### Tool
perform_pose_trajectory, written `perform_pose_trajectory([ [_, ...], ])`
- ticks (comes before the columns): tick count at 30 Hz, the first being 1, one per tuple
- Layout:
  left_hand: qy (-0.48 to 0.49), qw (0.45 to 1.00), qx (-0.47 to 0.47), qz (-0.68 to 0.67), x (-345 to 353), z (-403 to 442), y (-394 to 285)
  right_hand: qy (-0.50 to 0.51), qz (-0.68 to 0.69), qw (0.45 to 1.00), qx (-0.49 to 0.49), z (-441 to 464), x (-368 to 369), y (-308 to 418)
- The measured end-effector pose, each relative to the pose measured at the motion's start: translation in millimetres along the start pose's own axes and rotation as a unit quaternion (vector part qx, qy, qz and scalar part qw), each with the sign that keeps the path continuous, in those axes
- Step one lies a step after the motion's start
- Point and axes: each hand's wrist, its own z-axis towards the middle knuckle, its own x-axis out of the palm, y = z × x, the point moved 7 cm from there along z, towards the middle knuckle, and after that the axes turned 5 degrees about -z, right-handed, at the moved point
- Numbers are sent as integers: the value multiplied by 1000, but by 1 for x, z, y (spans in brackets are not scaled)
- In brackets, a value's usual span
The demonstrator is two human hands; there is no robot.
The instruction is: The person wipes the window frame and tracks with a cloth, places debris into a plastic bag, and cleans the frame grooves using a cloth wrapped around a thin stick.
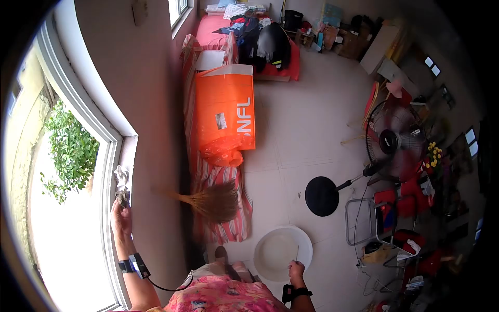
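Stretched toward the window sill, my left hand (120, 218) grips a crumpled grey-brown cloth (122, 198) in its fingers. A whitish crumpled cloth (121, 176) lies just beyond it on the sill (128, 151). My right hand (296, 270) is closed over the right side of a round white basin (261, 240) on the floor. A thin pale stick (297, 253) sticks up from that fist; its lower part is hidden. The basin seems to hold pale liquid.
A straw broom (214, 202) leans by the wall over a striped cloth (236, 229). Ahead stands a large orange package (218, 99), with a bed (213, 26) behind. To the right are a standing fan (389, 140), its round base (322, 196), and a folding chair (359, 221).
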Motion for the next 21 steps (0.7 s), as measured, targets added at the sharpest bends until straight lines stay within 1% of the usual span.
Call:
perform_pose_trajectory([
  [1, -8, 1000, -3, -7, 4, 3, 3, -15, -20, 999, -30, 16, 2, 13],
  [2, -7, 999, 12, 31, 2, 10, 2, -30, -33, 995, -85, 31, 4, 25],
  [3, -16, 999, 6, 40, 10, 10, 3, -32, -46, 995, -85, 40, 2, 34],
  [5, -26, 1000, -8, 0, -4, 20, 12, -32, -177, 965, -193, 58, 18, 83],
  [6, -54, 999, -5, -1, -10, 28, 18, -29, -178, 963, -199, 47, 29, 118],
  [7, -86, 996, -11, -31, -18, 36, 26, -27, -157, 968, -196, 34, 35, 151],
  [9, -80, 997, -1, -6, 5, 38, 33, -18, -140, 970, -199, 38, 52, 202],
  [11, -83, 996, 6, -8, 9, 47, 41, -29, -151, 961, -231, 63, 67, 242],
  [12, -73, 997, 19, -17, 10, 52, 46, -32, -194, 948, -251, 74, 76, 266],
  [13, -62, 997, 35, -26, 13, 57, 51, -25, -200, 945, -258, 88, 87, 282],
  [14, -74, 995, 34, -61, 21, 59, 54, -51, -256, 910, -322, 100, 100, 307],
  [15, -109, 992, 43, -48, 34, 60, 59, -78, -307, 866, -387, 109, 113, 338],
  [16, -118, 991, 56, -38, 42, 63, 65, -63, -353, 856, -374, 113, 129, 365],
  [17, -133, 988, 69, -25, 48, 63, 72, -55, -360, 848, -385, 128, 147, 378],
  [18, -135, 987, 84, -6, 56, 64, 80, -55, -405, 831, -377, 148, 163, 386],
  [19, -196, 975, 107, -13, 59, 57, 97, -41, -454, 804, -381, 182, 193, 421],
  [20, -217, 971, 95, -9, 62, 61, 112, -27, -466, 798, -381, 199, 204, 438],
  [21, -236, 968, 80, -3, 68, 61, 124, 4, -499, 790, -357, 208, 212, 451],
])
